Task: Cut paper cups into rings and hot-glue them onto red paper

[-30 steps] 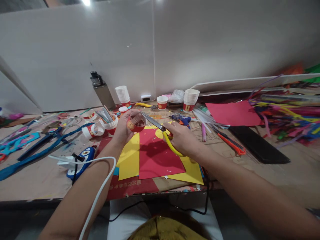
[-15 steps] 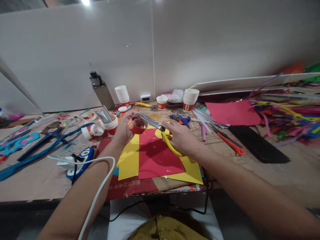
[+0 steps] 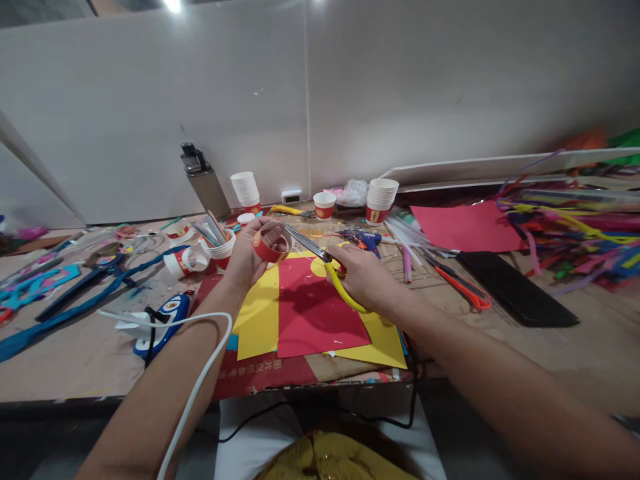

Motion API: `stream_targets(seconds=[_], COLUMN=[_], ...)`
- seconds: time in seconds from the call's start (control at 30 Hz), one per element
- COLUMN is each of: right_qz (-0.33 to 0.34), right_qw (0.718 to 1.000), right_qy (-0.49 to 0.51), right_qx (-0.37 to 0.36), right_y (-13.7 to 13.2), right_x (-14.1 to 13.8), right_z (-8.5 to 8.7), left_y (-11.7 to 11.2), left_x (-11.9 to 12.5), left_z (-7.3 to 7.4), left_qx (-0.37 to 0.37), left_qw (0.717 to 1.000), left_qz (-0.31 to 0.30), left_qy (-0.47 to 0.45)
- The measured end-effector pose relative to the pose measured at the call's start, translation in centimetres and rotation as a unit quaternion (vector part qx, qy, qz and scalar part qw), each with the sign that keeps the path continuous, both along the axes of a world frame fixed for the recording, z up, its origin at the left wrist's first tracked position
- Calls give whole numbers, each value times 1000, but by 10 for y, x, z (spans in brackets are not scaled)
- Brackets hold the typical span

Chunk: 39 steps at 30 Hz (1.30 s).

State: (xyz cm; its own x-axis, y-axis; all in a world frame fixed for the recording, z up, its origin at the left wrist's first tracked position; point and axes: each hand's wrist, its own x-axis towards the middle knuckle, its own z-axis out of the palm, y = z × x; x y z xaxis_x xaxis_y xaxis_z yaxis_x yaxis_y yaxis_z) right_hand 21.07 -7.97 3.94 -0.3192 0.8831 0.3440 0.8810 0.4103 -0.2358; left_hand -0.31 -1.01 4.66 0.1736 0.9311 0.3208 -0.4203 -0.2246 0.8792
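Note:
My left hand (image 3: 249,257) is closed on a cut paper cup (image 3: 266,248), now a red ring with a pale inside and a gold print; some fingers reach inside it. My right hand (image 3: 361,275) grips scissors (image 3: 345,293) by their yellow handles. The blades point up and left, their tips close to the ring's upper right edge; whether they touch it I cannot tell. Below both hands a red paper sheet (image 3: 320,320) lies over yellow paper (image 3: 257,323).
Stacked paper cups (image 3: 383,200) and a single cup (image 3: 325,206) stand at the back. A cup of pens (image 3: 220,250) is left of my left hand. A glue gun (image 3: 367,239), an orange-handled cutter (image 3: 465,287) and a black phone-like slab (image 3: 517,288) lie to the right. A white cable (image 3: 200,380) crosses my left forearm.
The paper ring has turned and shifted slightly left in my left hand, away from the blades. The scissor blades look closer together. My right hand has barely moved.

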Motion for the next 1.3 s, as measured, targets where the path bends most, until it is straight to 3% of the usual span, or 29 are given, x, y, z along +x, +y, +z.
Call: stream_targets(seconds=[0.1, 0.27, 0.83, 1.13, 1.3], right_qz=[2, 1, -19, -4, -29], right_qw=[1000, 1000, 999, 1000, 999], right_qy=[6, 5, -36, -9, -31], right_qx=[-6, 4, -1, 6, 9], right_y=[1, 1, -3, -2, -3], right_x=[0, 1, -3, -1, -3], right_z=[-2, -4, 1, -2, -1], left_y=[0, -5, -5, -2, -4], left_x=[-1, 3, 2, 0, 2], left_z=[-1, -4, -2, 0, -3], left_qx=[16, 9, 5, 21, 14], left_qw=[1000, 999, 998, 999, 999], left_qz=[3, -41, -58, 3, -26], left_qy=[-11, -13, 16, -27, -18])
